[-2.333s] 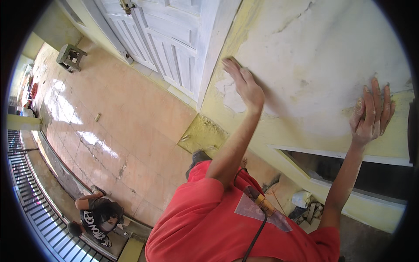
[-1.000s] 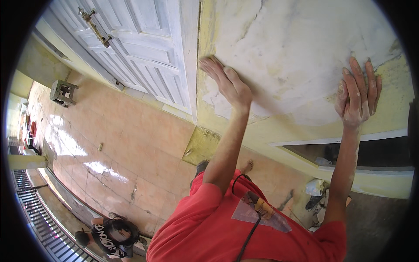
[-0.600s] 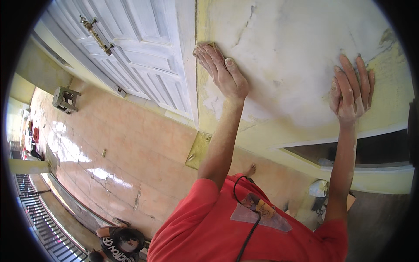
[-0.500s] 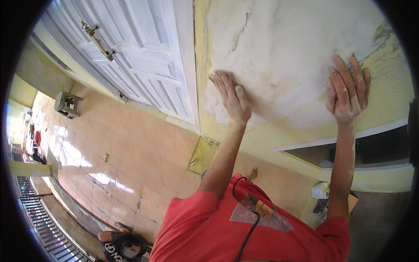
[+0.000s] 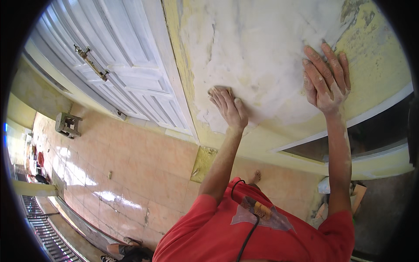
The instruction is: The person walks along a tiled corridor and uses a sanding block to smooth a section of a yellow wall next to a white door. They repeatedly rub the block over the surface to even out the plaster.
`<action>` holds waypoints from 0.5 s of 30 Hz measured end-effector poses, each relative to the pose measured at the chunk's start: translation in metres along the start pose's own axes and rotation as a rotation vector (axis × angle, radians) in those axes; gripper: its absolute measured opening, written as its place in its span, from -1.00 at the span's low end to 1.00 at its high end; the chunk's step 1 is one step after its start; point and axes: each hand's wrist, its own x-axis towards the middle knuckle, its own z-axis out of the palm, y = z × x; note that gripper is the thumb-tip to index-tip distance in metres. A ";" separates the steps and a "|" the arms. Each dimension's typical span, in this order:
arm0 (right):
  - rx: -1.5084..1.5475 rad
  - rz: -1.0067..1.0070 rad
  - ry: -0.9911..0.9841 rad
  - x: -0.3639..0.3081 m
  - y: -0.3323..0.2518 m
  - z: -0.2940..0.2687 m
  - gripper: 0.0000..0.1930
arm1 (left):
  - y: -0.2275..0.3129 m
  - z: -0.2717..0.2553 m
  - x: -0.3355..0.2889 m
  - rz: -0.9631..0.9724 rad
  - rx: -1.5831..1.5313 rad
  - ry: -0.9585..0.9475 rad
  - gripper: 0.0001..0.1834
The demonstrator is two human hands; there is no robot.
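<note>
My left hand (image 5: 229, 107) presses against the white-patched wall (image 5: 257, 48) to the right of the door frame. Its fingers are held together over a small tan sheet (image 5: 230, 90) that looks like sandpaper; only a thin edge shows past the fingertips. Farther right, my right hand (image 5: 327, 78) rests on the same wall, fingers spread and nothing in them. Pale dust coats its fingers and wrist. Yellow paint shows around the white patch, and a thin dark crack runs above my left hand.
A white panelled door (image 5: 118, 65) with an ornate handle (image 5: 91, 63) stands at left. A small stool (image 5: 67, 125) sits on the tiled floor (image 5: 131, 161). At right is a low window (image 5: 371, 137). Another person (image 5: 131, 252) is partly visible at the lower left.
My view has tilted and shifted. Against the wall's crack, my left hand has slid to the right. My right hand stays in about the same place on the wall.
</note>
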 end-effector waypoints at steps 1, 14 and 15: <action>0.006 0.010 -0.003 -0.003 0.001 -0.001 -0.88 | 0.014 -0.002 0.035 0.001 -0.010 0.029 -0.26; 0.014 0.025 0.014 -0.006 0.000 0.002 -0.85 | 0.027 0.006 0.008 -0.058 -0.053 -0.031 -0.29; 0.013 0.019 0.014 -0.006 -0.001 0.002 -0.85 | 0.031 0.005 0.015 -0.068 -0.037 -0.012 -0.29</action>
